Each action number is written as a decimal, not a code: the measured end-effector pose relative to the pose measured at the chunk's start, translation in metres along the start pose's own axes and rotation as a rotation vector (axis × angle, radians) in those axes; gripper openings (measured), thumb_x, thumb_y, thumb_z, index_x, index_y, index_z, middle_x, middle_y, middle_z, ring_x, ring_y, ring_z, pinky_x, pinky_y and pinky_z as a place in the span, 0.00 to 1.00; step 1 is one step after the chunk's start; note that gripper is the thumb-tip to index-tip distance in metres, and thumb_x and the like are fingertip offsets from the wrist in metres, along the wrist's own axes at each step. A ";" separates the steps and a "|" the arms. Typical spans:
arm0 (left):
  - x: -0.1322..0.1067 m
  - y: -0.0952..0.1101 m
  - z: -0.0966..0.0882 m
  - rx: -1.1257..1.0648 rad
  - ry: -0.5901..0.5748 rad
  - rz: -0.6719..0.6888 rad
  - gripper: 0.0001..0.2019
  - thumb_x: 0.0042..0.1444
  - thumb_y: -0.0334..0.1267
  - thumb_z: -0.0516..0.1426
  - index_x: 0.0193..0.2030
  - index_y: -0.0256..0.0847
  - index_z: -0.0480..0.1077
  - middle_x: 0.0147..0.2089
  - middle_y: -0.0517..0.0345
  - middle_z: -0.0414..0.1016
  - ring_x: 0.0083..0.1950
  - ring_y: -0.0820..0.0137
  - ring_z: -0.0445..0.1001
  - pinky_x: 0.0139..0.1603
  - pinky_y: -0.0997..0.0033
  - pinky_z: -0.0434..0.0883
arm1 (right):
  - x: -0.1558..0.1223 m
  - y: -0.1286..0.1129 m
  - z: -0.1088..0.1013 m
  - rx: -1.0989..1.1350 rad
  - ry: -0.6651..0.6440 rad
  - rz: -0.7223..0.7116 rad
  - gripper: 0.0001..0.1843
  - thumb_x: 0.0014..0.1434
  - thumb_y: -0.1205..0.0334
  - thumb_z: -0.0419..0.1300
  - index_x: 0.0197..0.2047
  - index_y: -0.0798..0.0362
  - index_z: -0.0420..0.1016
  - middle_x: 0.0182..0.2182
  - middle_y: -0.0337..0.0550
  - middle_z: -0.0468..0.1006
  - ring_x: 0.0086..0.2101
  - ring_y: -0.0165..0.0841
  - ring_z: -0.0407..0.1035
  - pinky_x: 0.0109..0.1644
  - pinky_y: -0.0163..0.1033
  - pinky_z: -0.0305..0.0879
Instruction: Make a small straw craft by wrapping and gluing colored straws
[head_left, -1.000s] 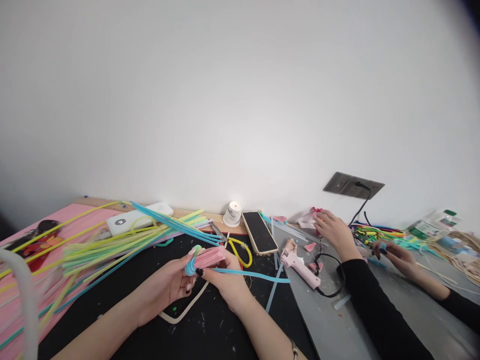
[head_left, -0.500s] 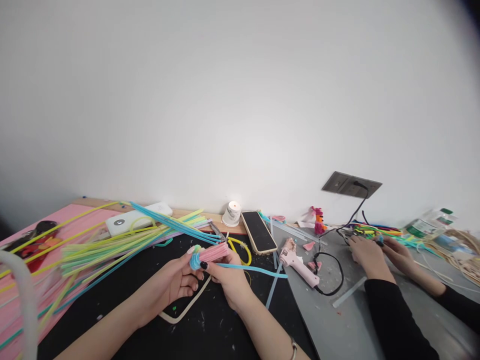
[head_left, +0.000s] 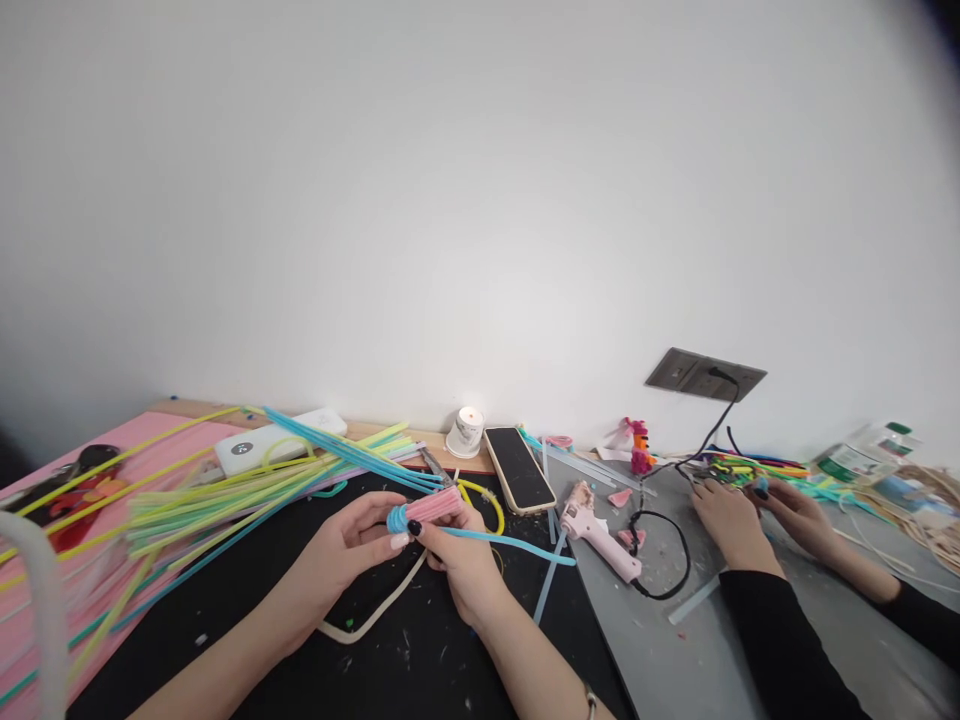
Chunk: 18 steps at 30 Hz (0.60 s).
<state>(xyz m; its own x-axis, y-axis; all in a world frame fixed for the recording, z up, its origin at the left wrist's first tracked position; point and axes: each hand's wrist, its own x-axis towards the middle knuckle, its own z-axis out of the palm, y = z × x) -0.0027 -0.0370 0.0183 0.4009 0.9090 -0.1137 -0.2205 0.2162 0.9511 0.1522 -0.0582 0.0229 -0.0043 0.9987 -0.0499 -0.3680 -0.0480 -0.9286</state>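
A short bundle of pink pipe cleaners [head_left: 435, 507] is held between my two hands above the black mat. Its left end is wrapped with coils of a blue pipe cleaner [head_left: 517, 543], whose loose tail runs out to the right. My left hand [head_left: 352, 545] pinches the blue-wrapped end, thumb below and fingers above. My right hand [head_left: 461, 560] grips the pink bundle, its thumb pressed beside the blue coils. Under my hands lies a cream-edged phone-like object [head_left: 367, 622], partly covered. Pliers [head_left: 433, 462] lie just behind the bundle.
Pipe cleaners in a pile [head_left: 225, 500] cover the left. Behind stand a paper cup [head_left: 466, 432] and a phone [head_left: 520, 468]. A pink glue gun [head_left: 600, 530] with a black cord lies right. Farther right, another person's hands [head_left: 731, 520] work at the table.
My left hand has turned from palm-up to a pinch with the thumb near me at the blue coils. The bundle has shifted slightly right. My right hand keeps its grip.
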 end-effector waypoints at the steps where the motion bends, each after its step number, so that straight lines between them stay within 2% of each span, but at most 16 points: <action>1: 0.001 -0.001 0.000 0.017 -0.004 0.022 0.19 0.44 0.40 0.66 0.45 0.43 0.72 0.48 0.53 0.78 0.53 0.58 0.73 0.55 0.60 0.68 | 0.000 0.000 0.000 0.002 -0.002 0.004 0.17 0.39 0.57 0.73 0.31 0.56 0.76 0.22 0.35 0.71 0.18 0.20 0.47 0.20 0.31 0.37; 9: 0.004 -0.008 -0.004 0.038 -0.013 0.041 0.17 0.46 0.40 0.65 0.45 0.44 0.72 0.53 0.53 0.76 0.53 0.59 0.73 0.54 0.61 0.69 | 0.002 0.002 -0.003 -0.018 -0.036 0.015 0.16 0.41 0.58 0.72 0.32 0.56 0.78 0.21 0.35 0.70 0.19 0.20 0.49 0.20 0.30 0.39; 18: 0.005 -0.006 -0.006 0.110 0.020 0.043 0.18 0.43 0.40 0.66 0.42 0.42 0.72 0.46 0.51 0.78 0.51 0.55 0.74 0.50 0.59 0.70 | 0.001 0.002 -0.002 -0.025 -0.050 0.030 0.17 0.40 0.56 0.72 0.32 0.56 0.78 0.20 0.34 0.69 0.19 0.21 0.48 0.20 0.30 0.38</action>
<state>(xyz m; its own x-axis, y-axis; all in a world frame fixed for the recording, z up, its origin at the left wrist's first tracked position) -0.0044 -0.0323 0.0101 0.3750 0.9238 -0.0771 -0.1379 0.1378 0.9808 0.1532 -0.0575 0.0202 -0.0617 0.9963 -0.0602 -0.3433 -0.0779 -0.9360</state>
